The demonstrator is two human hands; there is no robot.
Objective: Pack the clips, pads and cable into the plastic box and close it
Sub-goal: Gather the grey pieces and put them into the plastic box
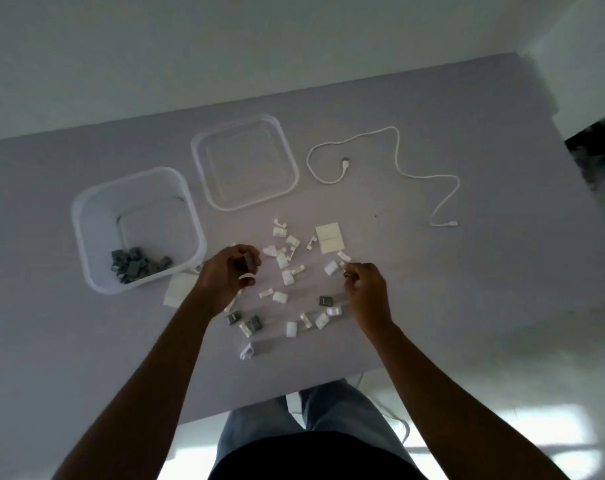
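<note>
Clip-gathering step: left hand [230, 275] pinching a grey clip [249, 262] beside the plastic box [86, 216] at nine o'clock, right hand [365, 284] closing on a white clip [343, 256]; next, both probably drop into the box.

Open plastic box [86, 216] with grey clips [135, 266]; white clips [282, 261], pads [330, 242], cable [398, 161] outside.
</note>
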